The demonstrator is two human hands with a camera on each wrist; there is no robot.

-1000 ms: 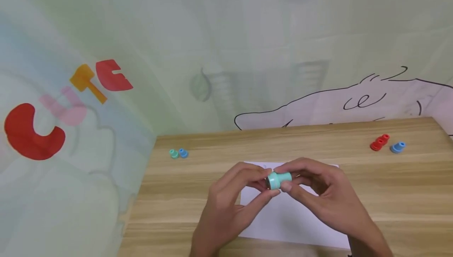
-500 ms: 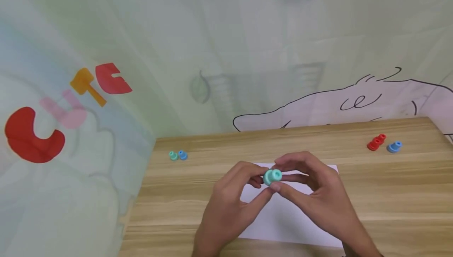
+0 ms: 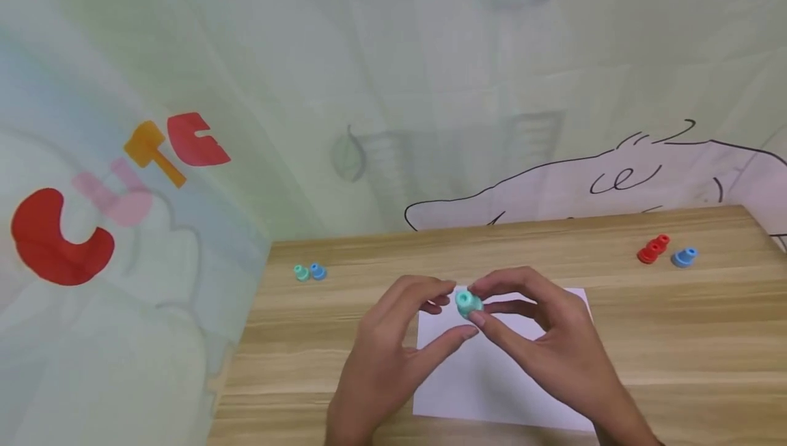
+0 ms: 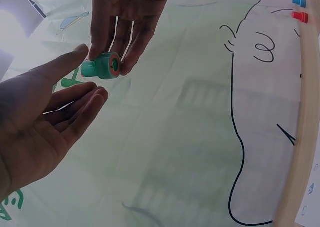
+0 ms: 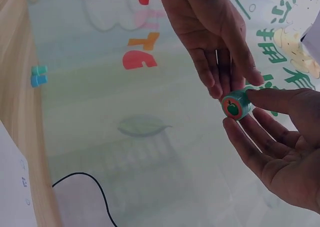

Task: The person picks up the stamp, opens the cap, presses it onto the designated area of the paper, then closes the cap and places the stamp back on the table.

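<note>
Over the white paper point(image 3: 486, 384), my right hand point(image 3: 553, 343) pinches a teal toy stamp point(image 3: 468, 304) between thumb and fingers. Its narrow handle end, with a round hole, faces the head camera. In the right wrist view the stamp's orange face point(image 5: 233, 108) shows a green apple picture. My left hand point(image 3: 393, 343) hovers just left of the stamp, thumb and fingers parted around a gap with nothing held. The left wrist view shows the stamp point(image 4: 102, 67) in the right hand's fingertips, near the left hand point(image 4: 45, 107).
At the wooden table's point(image 3: 356, 255) back left stand a teal stamp point(image 3: 301, 272) and a blue stamp point(image 3: 318, 271). Two red stamps point(image 3: 653, 250) and another blue stamp point(image 3: 684, 257) are at the back right. Small marks show on the paper point(image 5: 15, 187) in the wrist views.
The teal stamp has turned so its handle end points at the head camera. My left hand has let go and drawn slightly left, while my right hand keeps its pinch.
</note>
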